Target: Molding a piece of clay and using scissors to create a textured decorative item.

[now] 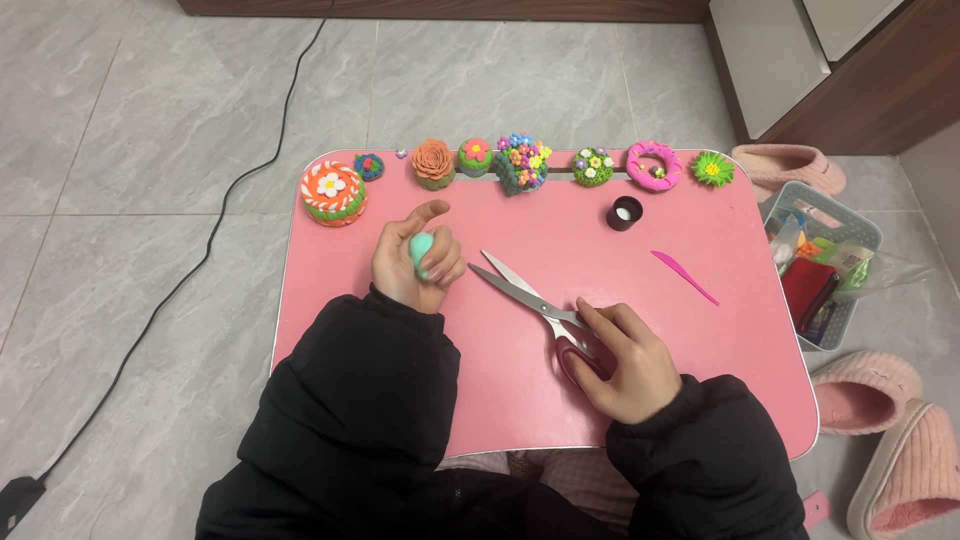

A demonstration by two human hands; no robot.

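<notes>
My left hand [415, 262] is closed around a lump of light green clay [422, 256] above the left part of the pink table [700, 340]. My right hand [625, 360] grips the red handles of a pair of scissors [520, 292]. The scissors lie on the table with the silver blades open and pointing up-left toward the clay. Both arms wear black puffy sleeves.
Several clay flowers and cakes line the table's far edge, from an orange striped cake [333, 193] to a green flower [712, 168]. A small black pot [625, 212] and a pink clay tool [684, 276] lie mid-table. A basket of supplies [822, 262] and pink slippers [890, 430] sit right.
</notes>
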